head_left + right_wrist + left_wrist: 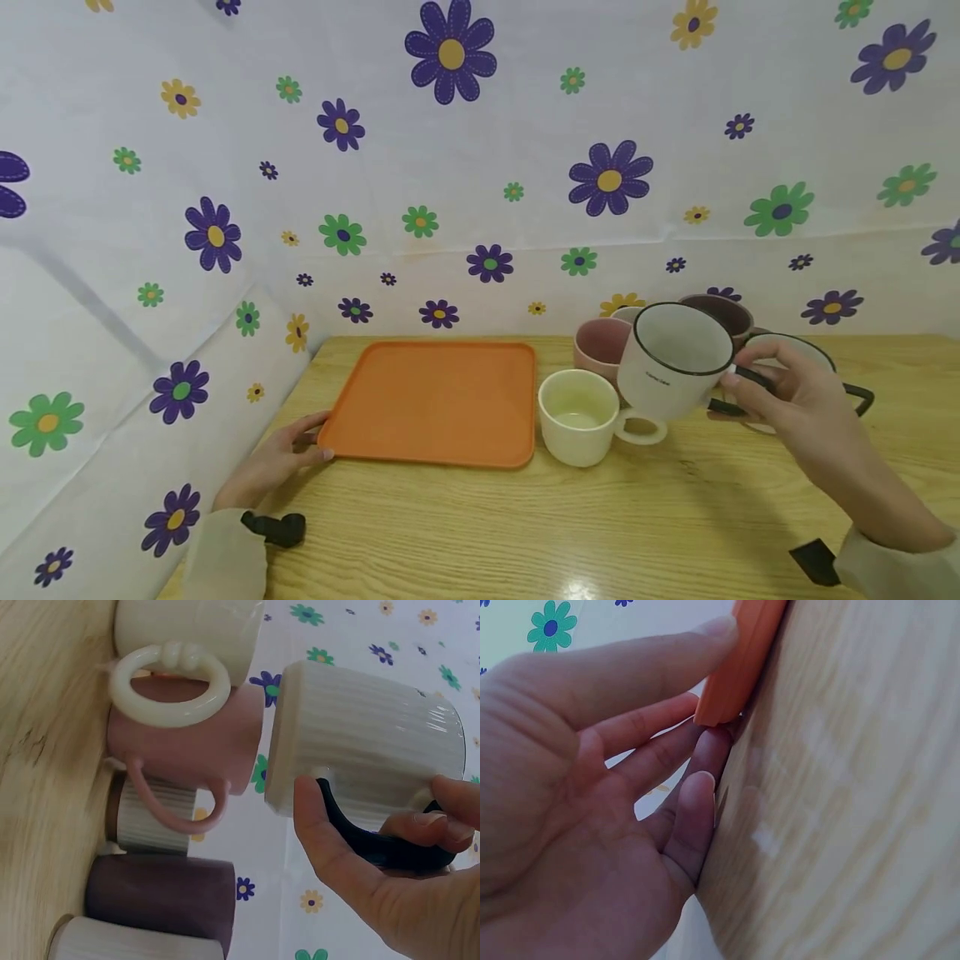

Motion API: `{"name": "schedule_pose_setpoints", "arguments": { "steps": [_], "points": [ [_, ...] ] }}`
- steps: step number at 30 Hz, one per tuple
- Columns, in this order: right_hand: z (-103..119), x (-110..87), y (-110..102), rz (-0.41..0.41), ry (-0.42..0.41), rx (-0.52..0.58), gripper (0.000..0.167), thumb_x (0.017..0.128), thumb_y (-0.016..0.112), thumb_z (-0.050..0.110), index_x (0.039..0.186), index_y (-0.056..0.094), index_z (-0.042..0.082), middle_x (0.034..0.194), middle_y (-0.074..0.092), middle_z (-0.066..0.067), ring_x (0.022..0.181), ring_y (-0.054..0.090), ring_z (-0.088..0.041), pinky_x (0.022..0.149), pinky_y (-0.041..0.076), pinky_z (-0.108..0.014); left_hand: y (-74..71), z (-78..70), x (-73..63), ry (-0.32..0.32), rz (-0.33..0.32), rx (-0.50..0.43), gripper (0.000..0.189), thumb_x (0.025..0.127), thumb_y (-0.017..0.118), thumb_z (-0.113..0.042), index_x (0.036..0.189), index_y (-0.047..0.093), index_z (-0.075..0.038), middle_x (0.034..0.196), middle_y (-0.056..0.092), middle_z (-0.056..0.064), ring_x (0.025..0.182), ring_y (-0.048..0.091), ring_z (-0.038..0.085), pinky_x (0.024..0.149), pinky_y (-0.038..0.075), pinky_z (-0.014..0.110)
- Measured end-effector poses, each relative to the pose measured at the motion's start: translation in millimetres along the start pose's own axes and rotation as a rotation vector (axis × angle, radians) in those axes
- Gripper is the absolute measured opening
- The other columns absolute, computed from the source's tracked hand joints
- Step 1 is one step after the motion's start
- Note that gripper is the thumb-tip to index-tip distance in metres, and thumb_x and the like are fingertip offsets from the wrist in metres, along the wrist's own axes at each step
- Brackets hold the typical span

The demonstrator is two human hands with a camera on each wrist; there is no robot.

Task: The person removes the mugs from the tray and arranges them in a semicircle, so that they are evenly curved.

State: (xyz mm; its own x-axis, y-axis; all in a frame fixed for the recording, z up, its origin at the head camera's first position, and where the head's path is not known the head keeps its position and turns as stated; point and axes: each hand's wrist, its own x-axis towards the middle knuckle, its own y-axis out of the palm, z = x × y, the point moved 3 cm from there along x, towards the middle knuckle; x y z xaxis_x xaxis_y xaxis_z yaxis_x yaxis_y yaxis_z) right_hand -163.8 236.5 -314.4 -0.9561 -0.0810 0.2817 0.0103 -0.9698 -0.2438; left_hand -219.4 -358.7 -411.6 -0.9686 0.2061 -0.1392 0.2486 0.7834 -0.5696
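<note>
My right hand (802,400) grips the black handle of a white mug (667,375) with a dark rim, held above the table. Ribbed sides of this mug (367,742) show in the right wrist view. At the near left corner of an orange tray (435,404), my left hand (281,454) holds the edge. In the left wrist view the thumb lies against the tray's rim (739,667), with fingers at its other side. A cream mug (573,425) with a ring handle stands just right of the tray, lower left of the held mug.
Behind the held mug stand a pink mug (597,346), a dark purple mug (723,312) and another white mug (795,346) with a black handle. A smaller ribbed cup (154,817) shows between mugs. Flowered cloth (480,167) closes off the back and left of the wooden table (465,533).
</note>
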Motion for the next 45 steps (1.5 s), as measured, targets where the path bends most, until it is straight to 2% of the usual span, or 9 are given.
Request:
{"name": "schedule_pose_setpoints", "arguments": {
  "steps": [2, 4, 9, 14, 21, 28, 30, 36, 45],
  "points": [
    [-3.0, -3.1, -4.1, -0.011, -0.022, 0.090, 0.018, 0.101, 0.056, -0.004, 0.113, 0.053, 0.009, 0.106, 0.071, 0.012, 0.090, 0.072, -0.007, 0.071, 0.058, -0.024, -0.5, 0.1, 0.2, 0.003, 0.002, 0.009, 0.072, 0.096, 0.070, -0.014, 0.153, 0.032, 0.010, 0.131, 0.059, 0.029, 0.121, 0.055, 0.042, 0.096, 0.045, 0.050],
    [-5.9, -6.2, -9.3, -0.044, -0.019, 0.077, 0.018, 0.101, 0.058, -0.003, 0.113, 0.055, 0.010, 0.102, 0.073, 0.012, 0.088, 0.071, -0.004, 0.070, 0.057, -0.022, -0.9, 0.3, 0.1, 0.001, 0.000, 0.018, 0.072, 0.096, 0.070, -0.013, 0.153, 0.032, 0.010, 0.130, 0.059, 0.028, 0.120, 0.056, 0.041, 0.093, 0.046, 0.046],
    [-12.5, -14.9, -22.3, -0.119, 0.028, -0.209, 0.017, 0.101, 0.062, 0.005, 0.111, 0.057, 0.017, 0.090, 0.069, 0.015, 0.073, 0.057, -0.002, 0.059, 0.046, -0.018, -1.2, -0.6, -1.5, 0.006, 0.001, 0.023, 0.071, 0.097, 0.069, -0.013, 0.152, 0.032, 0.011, 0.129, 0.060, 0.028, 0.119, 0.057, 0.041, 0.094, 0.046, 0.047],
    [-20.2, -20.8, -28.9, -0.096, 0.020, -0.228, 0.017, 0.101, 0.060, 0.000, 0.110, 0.057, 0.014, 0.093, 0.066, 0.010, 0.076, 0.065, -0.004, 0.063, 0.052, -0.018, -2.8, 0.8, -2.4, 0.000, -0.005, 0.020, 0.071, 0.096, 0.070, -0.014, 0.153, 0.033, 0.010, 0.129, 0.060, 0.028, 0.119, 0.056, 0.041, 0.091, 0.046, 0.040],
    [-32.4, -32.3, -34.2, -0.103, 0.035, -0.145, 0.023, 0.100, 0.057, -0.007, 0.107, 0.059, 0.014, 0.088, 0.067, 0.007, 0.072, 0.063, -0.006, 0.061, 0.050, -0.019, -3.9, -2.5, -3.5, 0.027, 0.003, 0.032, 0.070, 0.097, 0.069, -0.013, 0.152, 0.032, 0.012, 0.136, 0.054, 0.033, 0.122, 0.055, 0.044, 0.097, 0.048, 0.043],
    [-47.2, -45.8, -41.2, -0.127, 0.031, 0.157, 0.027, 0.099, 0.052, -0.014, 0.103, 0.061, 0.012, 0.073, 0.057, -0.001, 0.066, 0.047, -0.015, 0.055, 0.041, -0.024, -1.2, -2.9, -1.7, 0.017, 0.009, 0.021, 0.071, 0.097, 0.069, -0.012, 0.152, 0.031, 0.012, 0.140, 0.050, 0.035, 0.124, 0.053, 0.047, 0.102, 0.044, 0.054],
    [-50.5, -48.5, -43.9, -0.127, 0.030, 0.179, 0.027, 0.099, 0.051, -0.015, 0.102, 0.060, 0.011, 0.071, 0.055, -0.002, 0.065, 0.045, -0.016, 0.054, 0.039, -0.026, -0.8, -2.5, -1.3, 0.017, 0.010, 0.021, 0.071, 0.097, 0.069, -0.012, 0.152, 0.031, 0.012, 0.139, 0.050, 0.035, 0.124, 0.053, 0.047, 0.102, 0.043, 0.054],
    [-60.8, -57.4, -52.2, -0.136, 0.060, 0.125, 0.031, 0.099, 0.051, -0.015, 0.100, 0.060, 0.014, 0.063, 0.043, -0.005, 0.060, 0.039, -0.019, 0.057, 0.025, -0.033, -0.6, -1.8, -0.5, 0.020, 0.013, 0.026, 0.071, 0.097, 0.069, -0.013, 0.152, 0.031, 0.011, 0.138, 0.052, 0.034, 0.123, 0.054, 0.045, 0.099, 0.046, 0.048],
    [-71.1, -67.3, -65.1, -0.144, 0.177, -0.120, 0.032, 0.100, 0.053, -0.010, 0.097, 0.061, 0.021, 0.064, 0.043, -0.002, 0.059, 0.038, -0.019, 0.054, 0.026, -0.033, 0.6, -1.2, 1.1, 0.010, 0.011, 0.015, 0.071, 0.098, 0.068, -0.013, 0.153, 0.031, 0.010, 0.134, 0.056, 0.031, 0.121, 0.055, 0.043, 0.100, 0.044, 0.053]
  ]
}}
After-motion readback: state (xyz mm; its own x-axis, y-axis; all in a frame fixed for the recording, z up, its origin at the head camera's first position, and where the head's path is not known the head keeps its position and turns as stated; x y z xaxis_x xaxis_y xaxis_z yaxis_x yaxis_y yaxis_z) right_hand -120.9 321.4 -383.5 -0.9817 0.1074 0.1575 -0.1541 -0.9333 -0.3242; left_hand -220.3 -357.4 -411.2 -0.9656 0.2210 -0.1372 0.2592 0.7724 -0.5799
